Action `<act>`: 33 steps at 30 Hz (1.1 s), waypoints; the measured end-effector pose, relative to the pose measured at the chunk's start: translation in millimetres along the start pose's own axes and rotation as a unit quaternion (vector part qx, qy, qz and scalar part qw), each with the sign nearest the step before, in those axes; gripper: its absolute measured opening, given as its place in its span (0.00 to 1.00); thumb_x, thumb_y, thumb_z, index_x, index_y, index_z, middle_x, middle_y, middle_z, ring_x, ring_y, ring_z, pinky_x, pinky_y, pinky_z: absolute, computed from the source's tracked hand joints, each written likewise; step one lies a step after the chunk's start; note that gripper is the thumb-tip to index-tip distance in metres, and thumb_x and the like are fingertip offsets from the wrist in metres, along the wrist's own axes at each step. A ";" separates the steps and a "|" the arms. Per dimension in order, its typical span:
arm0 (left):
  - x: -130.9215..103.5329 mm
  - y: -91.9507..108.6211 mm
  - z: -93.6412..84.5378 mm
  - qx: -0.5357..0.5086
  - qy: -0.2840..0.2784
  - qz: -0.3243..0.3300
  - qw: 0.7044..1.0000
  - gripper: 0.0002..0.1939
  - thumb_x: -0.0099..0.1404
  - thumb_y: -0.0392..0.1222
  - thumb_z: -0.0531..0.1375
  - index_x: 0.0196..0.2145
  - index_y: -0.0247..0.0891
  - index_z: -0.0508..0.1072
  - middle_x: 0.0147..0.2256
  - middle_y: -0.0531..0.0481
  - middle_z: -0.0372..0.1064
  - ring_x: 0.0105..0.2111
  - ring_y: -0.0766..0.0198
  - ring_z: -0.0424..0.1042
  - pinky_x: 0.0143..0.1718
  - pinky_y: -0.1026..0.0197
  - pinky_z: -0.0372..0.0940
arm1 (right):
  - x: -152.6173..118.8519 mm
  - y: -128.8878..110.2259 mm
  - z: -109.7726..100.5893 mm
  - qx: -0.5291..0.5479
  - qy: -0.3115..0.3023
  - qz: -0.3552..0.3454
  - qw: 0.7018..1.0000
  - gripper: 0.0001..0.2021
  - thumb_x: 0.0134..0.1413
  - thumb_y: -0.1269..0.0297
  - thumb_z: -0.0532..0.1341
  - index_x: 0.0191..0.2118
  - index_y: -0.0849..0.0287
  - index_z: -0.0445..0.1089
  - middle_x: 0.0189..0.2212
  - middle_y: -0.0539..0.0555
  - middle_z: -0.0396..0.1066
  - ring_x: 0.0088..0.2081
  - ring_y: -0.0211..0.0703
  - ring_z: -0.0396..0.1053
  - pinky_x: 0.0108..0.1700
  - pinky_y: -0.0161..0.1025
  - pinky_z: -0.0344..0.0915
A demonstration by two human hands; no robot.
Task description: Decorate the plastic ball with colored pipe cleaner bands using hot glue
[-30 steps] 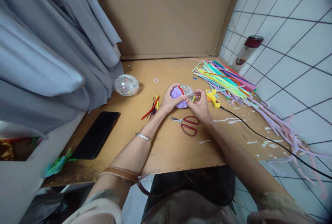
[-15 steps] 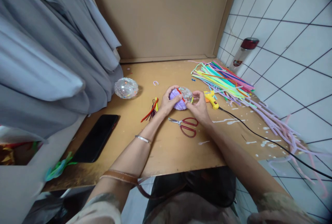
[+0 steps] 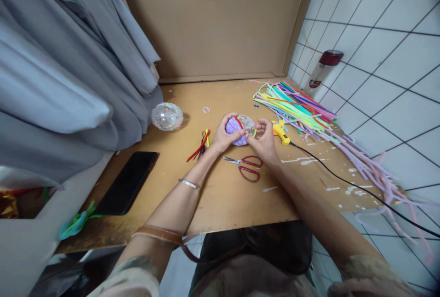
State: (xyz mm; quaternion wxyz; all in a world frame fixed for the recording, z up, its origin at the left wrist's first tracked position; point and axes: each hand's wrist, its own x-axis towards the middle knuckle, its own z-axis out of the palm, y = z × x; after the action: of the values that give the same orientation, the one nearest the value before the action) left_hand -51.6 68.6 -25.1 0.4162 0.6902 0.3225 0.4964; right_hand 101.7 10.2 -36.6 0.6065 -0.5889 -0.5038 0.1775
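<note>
Left hand (image 3: 224, 135) gripped the purple-wrapped side of a clear ball (image 3: 239, 130), right hand (image 3: 264, 139) pinched its edge near a red strip (image 3: 239, 123), ball held just above the surface (image 3: 220, 196), red-handled scissors (image 3: 248, 166) nearby, yellow glue gun (image 3: 282, 133) beside the right hand.

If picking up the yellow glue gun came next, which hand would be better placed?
Probably the right hand: it is much nearer the yellow glue gun. The left hand is farther away, holding the purple side of the ball, and could likely steady it.
</note>
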 end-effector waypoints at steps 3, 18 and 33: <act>-0.2 -0.9 0.1 0.007 0.009 0.011 1.000 0.42 0.48 0.60 0.72 0.56 0.41 0.66 0.57 0.40 0.68 0.57 0.51 0.69 0.60 0.51 0.63 | -0.4 1.0 0.1 0.002 0.004 -0.002 1.000 0.30 0.41 0.57 0.69 0.51 0.53 0.59 0.44 0.55 0.66 0.44 0.48 0.67 0.49 0.52 0.70; -3.0 -1.6 2.6 -0.011 0.012 -0.003 1.000 0.38 0.49 0.56 0.71 0.54 0.41 0.66 0.54 0.42 0.69 0.52 0.52 0.71 0.57 0.51 0.65 | -0.6 -0.6 -1.0 -0.009 -0.009 -0.009 1.000 0.30 0.41 0.55 0.68 0.51 0.54 0.59 0.45 0.57 0.67 0.47 0.51 0.68 0.51 0.54 0.69; 1.7 -11.0 -0.9 -0.029 0.032 -0.013 0.999 0.39 0.47 0.57 0.73 0.53 0.41 0.68 0.51 0.44 0.72 0.48 0.55 0.73 0.54 0.54 0.67 | -2.7 -8.6 -11.4 -0.006 -0.026 -0.060 0.998 0.13 0.55 0.58 0.58 0.47 0.52 0.64 0.46 0.56 0.69 0.46 0.48 0.69 0.49 0.50 0.68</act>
State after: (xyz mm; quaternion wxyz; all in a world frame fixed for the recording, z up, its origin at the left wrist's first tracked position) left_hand -52.3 75.2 -34.1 0.4318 0.6578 0.3298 0.5217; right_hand 106.6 -0.2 -27.7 0.5995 -0.5565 -0.5546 0.1529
